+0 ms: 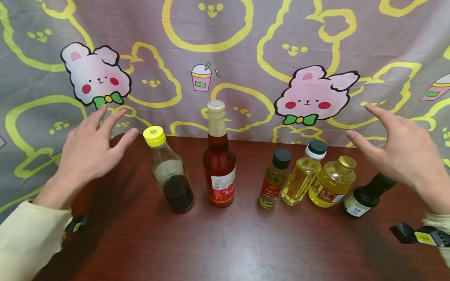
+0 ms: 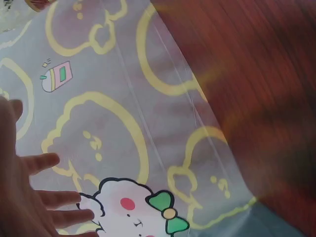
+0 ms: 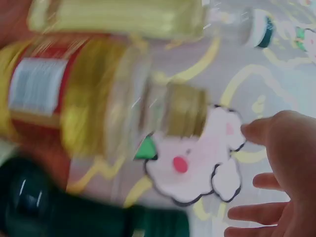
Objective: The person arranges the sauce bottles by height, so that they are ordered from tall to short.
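Note:
My left hand point(image 1: 91, 146) hovers at the left with fingers spread, holding nothing. Nearest to it stands a yellow-capped bottle point(image 1: 172, 175) of dark liquid. Beside that rises a tall red-brown bottle point(image 1: 219, 168) with a gold neck and a red and white label. At the right, my right hand point(image 1: 404, 150) is raised with fingers apart, above a dark green bottle point(image 1: 362, 201) that it partly hides. A round oil bottle point(image 3: 89, 98) with a gold cap lies close by. Left of it are a slim oil bottle point(image 1: 302, 177) with a dark green cap and a small black-capped bottle point(image 1: 272, 185).
The bottles stand in a row on a dark red-brown wooden table point(image 1: 218, 249). Behind its back edge hangs a grey-pink curtain point(image 1: 246, 70) with yellow outlines and rabbits. Wrist straps point(image 1: 422, 236) sit near the sleeve cuffs.

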